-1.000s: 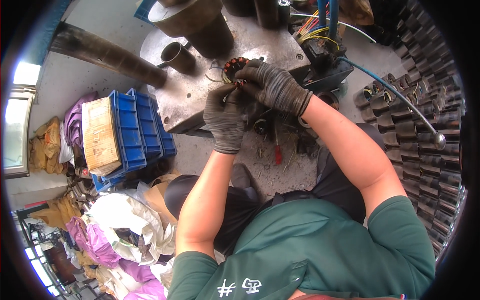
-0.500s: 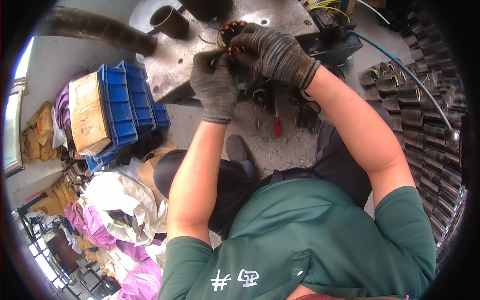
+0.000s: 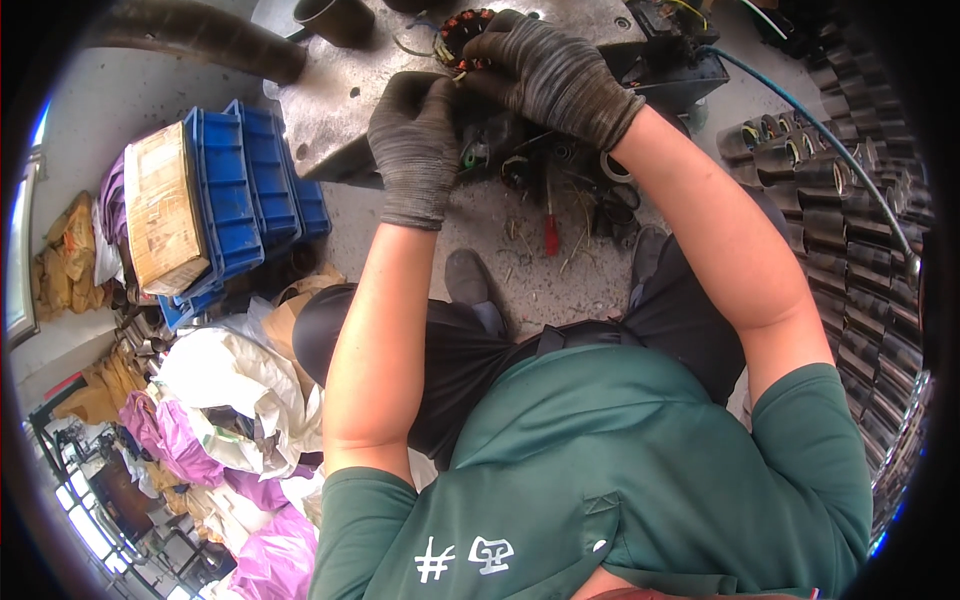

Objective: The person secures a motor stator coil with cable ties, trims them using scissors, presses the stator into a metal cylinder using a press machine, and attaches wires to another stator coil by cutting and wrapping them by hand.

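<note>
Working at the near edge of a scuffed metal tabletop (image 3: 325,115), you have the ring-shaped wound coil (image 3: 446,42), dark with red-orange marks, over that edge between your hands. Your gloved right hand (image 3: 560,80) pinches the coil's right side; your gloved left hand (image 3: 412,145) has thumb and forefinger close together just below the coil, though I cannot tell whether they grip anything. Left of your coil stands an open dark metal cylinder (image 3: 340,22), with a thick pipe (image 3: 190,38) beyond. Below, a red-handled tool (image 3: 551,235) is near scraps on the grey floor (image 3: 520,285). To your left sit blue plastic crates (image 3: 228,190), a cardboard box (image 3: 165,210), a white sack (image 3: 240,390) and purple sacks (image 3: 275,555). To your right, a blue hose (image 3: 790,108) arcs over stacked dark metal sleeves (image 3: 835,295).
</note>
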The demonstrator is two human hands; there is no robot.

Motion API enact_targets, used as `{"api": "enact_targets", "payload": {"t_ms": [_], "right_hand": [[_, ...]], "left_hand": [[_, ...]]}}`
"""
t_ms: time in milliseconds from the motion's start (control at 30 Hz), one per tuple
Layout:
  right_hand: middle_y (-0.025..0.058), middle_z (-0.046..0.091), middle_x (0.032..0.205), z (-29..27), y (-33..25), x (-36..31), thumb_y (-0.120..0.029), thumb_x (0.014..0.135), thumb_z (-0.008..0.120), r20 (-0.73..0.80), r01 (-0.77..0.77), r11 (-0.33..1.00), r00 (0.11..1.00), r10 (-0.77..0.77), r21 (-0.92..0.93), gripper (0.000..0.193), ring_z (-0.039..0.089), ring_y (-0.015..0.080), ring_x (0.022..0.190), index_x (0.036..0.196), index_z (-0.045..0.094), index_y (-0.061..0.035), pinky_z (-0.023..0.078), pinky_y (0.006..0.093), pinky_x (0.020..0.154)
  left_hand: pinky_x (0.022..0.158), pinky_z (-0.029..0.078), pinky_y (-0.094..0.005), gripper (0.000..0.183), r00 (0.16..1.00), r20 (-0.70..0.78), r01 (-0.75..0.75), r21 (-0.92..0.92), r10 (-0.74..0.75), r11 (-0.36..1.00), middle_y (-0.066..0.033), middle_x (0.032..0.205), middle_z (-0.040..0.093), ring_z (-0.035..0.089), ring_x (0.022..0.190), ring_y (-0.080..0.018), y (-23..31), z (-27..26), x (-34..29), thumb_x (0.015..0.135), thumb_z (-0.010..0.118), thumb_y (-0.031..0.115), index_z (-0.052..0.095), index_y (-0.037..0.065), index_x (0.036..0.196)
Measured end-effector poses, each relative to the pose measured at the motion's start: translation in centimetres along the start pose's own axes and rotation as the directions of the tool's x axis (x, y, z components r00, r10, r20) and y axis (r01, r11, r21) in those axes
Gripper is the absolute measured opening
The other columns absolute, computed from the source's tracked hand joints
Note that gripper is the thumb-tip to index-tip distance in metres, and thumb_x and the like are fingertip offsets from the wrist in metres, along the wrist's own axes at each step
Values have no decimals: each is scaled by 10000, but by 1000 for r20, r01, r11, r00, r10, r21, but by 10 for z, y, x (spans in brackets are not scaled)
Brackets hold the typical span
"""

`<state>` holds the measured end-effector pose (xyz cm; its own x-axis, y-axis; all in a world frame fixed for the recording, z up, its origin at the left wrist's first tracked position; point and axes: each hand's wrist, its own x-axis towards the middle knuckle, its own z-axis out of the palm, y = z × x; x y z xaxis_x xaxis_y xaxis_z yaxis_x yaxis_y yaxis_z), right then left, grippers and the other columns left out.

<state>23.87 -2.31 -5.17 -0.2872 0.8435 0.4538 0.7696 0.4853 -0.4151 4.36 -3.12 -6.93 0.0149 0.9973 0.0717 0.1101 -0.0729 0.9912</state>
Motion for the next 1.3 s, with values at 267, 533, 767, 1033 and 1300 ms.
{"api": "enact_targets", "payload": {"t_ms": [267, 533, 767, 1033, 1300], "right_hand": [[109, 712, 1181, -2, -2, 2, -308, 954, 758, 41, -30, 999, 999, 31, -35, 335, 715, 315, 1048, 1227, 754, -115, 585, 407, 924], [106, 731, 1109, 1, 0, 1, -328, 928, 755, -33, 19, 999, 999, -19, 27, 327, 726, 348, 975, 1163, 780, -103, 586, 449, 871], [110, 726, 1091, -2, 0, -1, -310, 927, 758, -5, -32, 994, 999, 33, 109, 319, 725, 353, 973, 1159, 777, -93, 586, 446, 871], [105, 720, 1078, -7, 0, 0, -252, 913, 762, 20, -15, 994, 1000, 13, 110, 298, 722, 350, 963, 1179, 775, -119, 584, 447, 860], [125, 732, 1059, -10, -2, 2, -230, 886, 779, 35, -35, 988, 999, 30, 150, 297, 716, 365, 968, 1149, 780, -92, 581, 454, 858]], "left_hand": [[805, 554, -344, 174, 996, 75, 33, 215, -50, 976, -142, 912, 759, 682, 813, -188, 9, -3, -5, 1009, 673, 129, 712, -41, 1021], [737, 526, -295, 124, 988, 23, 153, -59, -152, 986, -87, 836, 732, 634, 759, -145, 21, -2, -10, 930, 726, 85, 737, -39, 934], [684, 527, -277, 151, 963, 73, 270, -176, -261, 947, -70, 837, 714, 639, 721, -140, 29, -1, -12, 961, 671, 131, 716, -10, 990], [649, 530, -254, 271, 968, 116, 235, -104, -223, 966, -40, 876, 722, 645, 724, -100, 22, 9, 1, 1050, 657, 263, 713, 2, 1093], [766, 528, -315, 274, 988, 43, 139, 139, -146, 980, -114, 886, 738, 650, 801, -155, 17, 6, -3, 1027, 656, 204, 717, -63, 1017]]}}
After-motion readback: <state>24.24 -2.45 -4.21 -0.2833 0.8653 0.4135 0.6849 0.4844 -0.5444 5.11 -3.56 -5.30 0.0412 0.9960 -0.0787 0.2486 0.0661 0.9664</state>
